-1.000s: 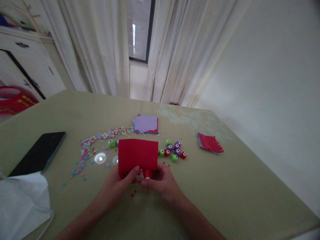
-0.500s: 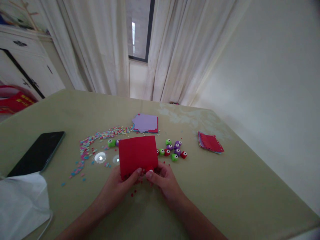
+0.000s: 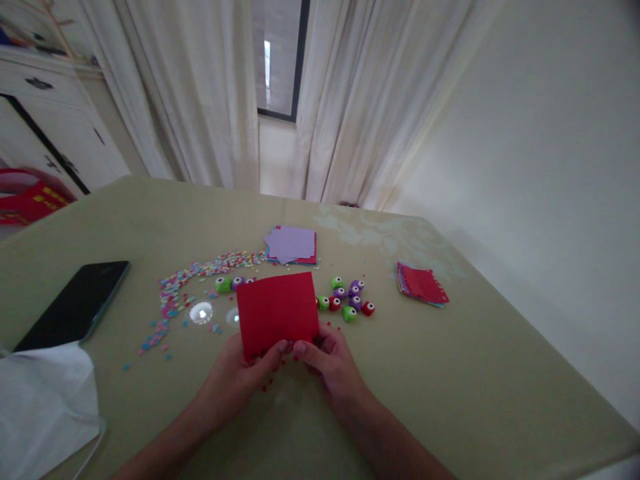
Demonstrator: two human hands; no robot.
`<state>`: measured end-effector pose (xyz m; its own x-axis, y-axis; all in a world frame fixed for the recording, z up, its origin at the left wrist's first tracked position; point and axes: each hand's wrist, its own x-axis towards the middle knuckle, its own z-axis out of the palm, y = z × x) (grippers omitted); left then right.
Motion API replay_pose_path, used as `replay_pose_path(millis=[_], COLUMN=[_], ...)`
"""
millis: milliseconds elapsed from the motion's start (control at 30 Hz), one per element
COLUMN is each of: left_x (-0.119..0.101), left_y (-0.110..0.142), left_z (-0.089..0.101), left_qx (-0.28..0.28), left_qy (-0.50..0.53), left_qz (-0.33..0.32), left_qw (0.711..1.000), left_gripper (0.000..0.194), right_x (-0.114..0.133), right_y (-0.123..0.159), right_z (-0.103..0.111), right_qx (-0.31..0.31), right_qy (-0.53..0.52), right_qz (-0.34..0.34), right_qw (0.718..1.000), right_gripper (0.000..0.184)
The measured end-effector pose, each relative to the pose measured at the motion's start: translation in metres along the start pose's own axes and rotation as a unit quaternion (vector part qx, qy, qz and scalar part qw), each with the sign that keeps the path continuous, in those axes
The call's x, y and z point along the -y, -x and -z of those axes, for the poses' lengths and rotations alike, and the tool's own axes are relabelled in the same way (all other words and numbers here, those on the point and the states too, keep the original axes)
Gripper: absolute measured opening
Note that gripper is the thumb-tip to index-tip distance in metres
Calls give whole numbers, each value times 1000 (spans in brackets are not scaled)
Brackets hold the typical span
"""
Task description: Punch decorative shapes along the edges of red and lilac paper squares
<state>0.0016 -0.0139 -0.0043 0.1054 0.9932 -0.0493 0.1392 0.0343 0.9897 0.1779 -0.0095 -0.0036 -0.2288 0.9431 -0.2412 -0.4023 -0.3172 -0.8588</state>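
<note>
A red sheet of paper (image 3: 277, 310) is held up over the table, small cut-outs along its lower edge. My left hand (image 3: 245, 367) pinches its lower left corner, the thumb lying along the bottom edge. At the lower right, my right hand (image 3: 327, 360) is closed with its thumb by that edge, around a small red craft punch mostly hidden by the fingers and paper. Tiny red paper bits (image 3: 265, 388) lie below. Behind the sheet are several small green, purple and red punches with eyes (image 3: 350, 313), some partly covered.
Pastel confetti (image 3: 200, 270) curves across the left. A paper stack with a lilac sheet on top (image 3: 291, 244) lies behind, and notched red paper (image 3: 423, 287) to the right. Two clear domes (image 3: 201, 313), a phone (image 3: 80, 300) and a white face mask (image 3: 47, 407) are on the left.
The white spot of the red punch under my right thumb has gone out of sight. The sheet has shifted very slightly to the right; both hands stay at its lower edge.
</note>
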Motion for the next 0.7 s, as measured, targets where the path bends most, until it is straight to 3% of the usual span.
replay_pose_path(millis=[200, 300, 567, 700], left_x=[-5, -6, -9, -4], left_y=[-3, -4, -4, -3], left_z=[3, 5, 4, 3], left_qx=[-48, -79, -25, -25], left_qy=[9, 4, -20, -13], left_qz=[4, 13, -26, -24], left_qw=[999, 997, 999, 999], left_gripper=[26, 26, 22, 24], right_x=[0, -1, -4, -3], right_y=[-3, -4, -5, -6], right_z=[2, 0, 6, 6], right_qx=[50, 54, 35, 27], right_qy=[10, 18, 31, 34], right_qz=[-17, -12, 23, 22], right_qw=[999, 998, 999, 999], right_gripper=[56, 56, 39, 40])
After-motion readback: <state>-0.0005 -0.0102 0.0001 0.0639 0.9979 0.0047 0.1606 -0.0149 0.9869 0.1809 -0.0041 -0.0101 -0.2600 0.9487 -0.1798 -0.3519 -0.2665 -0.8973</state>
